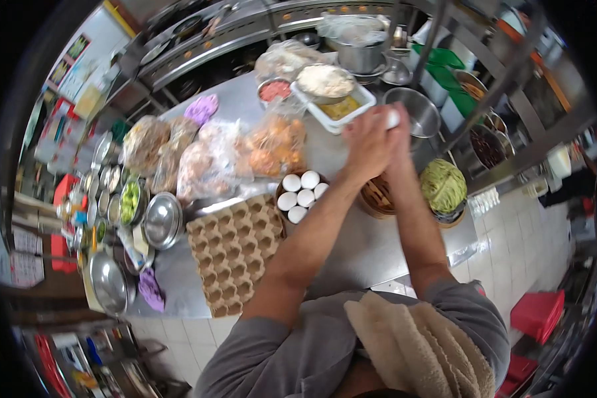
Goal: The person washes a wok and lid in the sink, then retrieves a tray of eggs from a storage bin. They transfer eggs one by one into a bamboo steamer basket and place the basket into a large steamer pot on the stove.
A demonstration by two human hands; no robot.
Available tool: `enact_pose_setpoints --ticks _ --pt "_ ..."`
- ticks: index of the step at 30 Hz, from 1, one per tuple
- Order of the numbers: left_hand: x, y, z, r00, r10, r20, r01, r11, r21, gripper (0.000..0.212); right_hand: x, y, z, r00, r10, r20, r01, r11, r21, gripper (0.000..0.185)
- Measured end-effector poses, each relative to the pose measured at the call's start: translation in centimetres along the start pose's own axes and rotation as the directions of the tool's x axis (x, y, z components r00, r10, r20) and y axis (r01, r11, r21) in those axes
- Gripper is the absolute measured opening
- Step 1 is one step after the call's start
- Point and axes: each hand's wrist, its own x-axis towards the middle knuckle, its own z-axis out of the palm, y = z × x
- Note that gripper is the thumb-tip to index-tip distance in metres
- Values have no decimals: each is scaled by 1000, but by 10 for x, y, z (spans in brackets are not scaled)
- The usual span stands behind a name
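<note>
A white egg (393,118) shows at the fingers of my right hand (399,133), which grips it. Against that hand lies my left hand (370,142), palm inward, its fingertips blurred and partly hidden. Both hands are held above the steel table, beside a deep steel pot (420,113) whose visible inside looks bare. To their left stands a white plastic tub (312,106) with yellow contents. A steel bowl of pale, crumbly food (325,80) rests on the tub. Closer to me, several white eggs (306,198) sit in a round container, next to a cardboard egg tray (236,253) with bare cups.
Plastic bags of food (276,144) fill the table's middle left. Steel bowls (163,219) crowd its left end. A cabbage (444,185) and a round wooden container (373,201) stand near my right forearm. Metal shelf posts (497,92) rise on the right.
</note>
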Motion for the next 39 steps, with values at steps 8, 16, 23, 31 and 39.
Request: enact_pose_setpoints --ticks 8,16,23,31,39 --pt "21 17 33 988 -90 127 105 987 -118 72 62 -77 -31 958 12 -288 -76 974 -212 29" --pt "-113 -31 -139 909 -415 35 414 909 39 47 149 -114 -156 963 40 -268 -220 -466 -857 44" --pt "-266 -37 -232 720 -651 -240 647 505 571 54 164 -91 -229 853 14 -522 -312 -788 -531 55" --pt "-356 -29 -270 382 -774 -505 883 144 447 57 76 -78 -69 968 -118 221 110 -593 -797 31" --pt "-389 -54 -257 558 -633 -537 815 299 495 49 -118 51 -10 865 441 239 397 -311 -863 47"
